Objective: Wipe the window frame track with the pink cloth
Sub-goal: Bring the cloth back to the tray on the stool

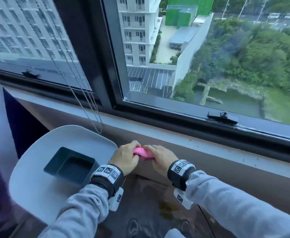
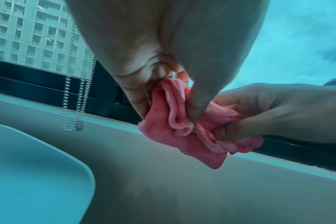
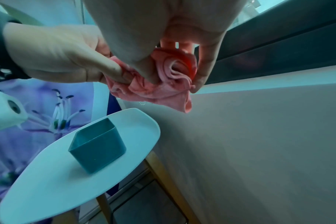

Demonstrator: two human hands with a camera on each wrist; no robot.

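Note:
A rolled, twisted pink cloth [image 1: 143,153] [image 2: 184,128] [image 3: 163,81] is held between both hands in the air, below the sill and right of the white stool. My left hand [image 1: 126,158] [image 2: 163,94] grips its left end, fingers and thumb curled round the folds. My right hand [image 1: 159,158] [image 3: 175,68] grips the right end the same way. The black window frame track [image 1: 183,117] runs along the bottom of the window, above and beyond the hands, and nothing touches it.
A white stool [image 1: 37,189] [image 3: 48,174] at the left carries a square teal container [image 1: 70,166] [image 3: 98,149]. A bead chain [image 1: 89,107] hangs from the blind over the sill [image 1: 209,148]. A black window latch [image 1: 222,117] sits on the frame. Small crumbs dot the sill.

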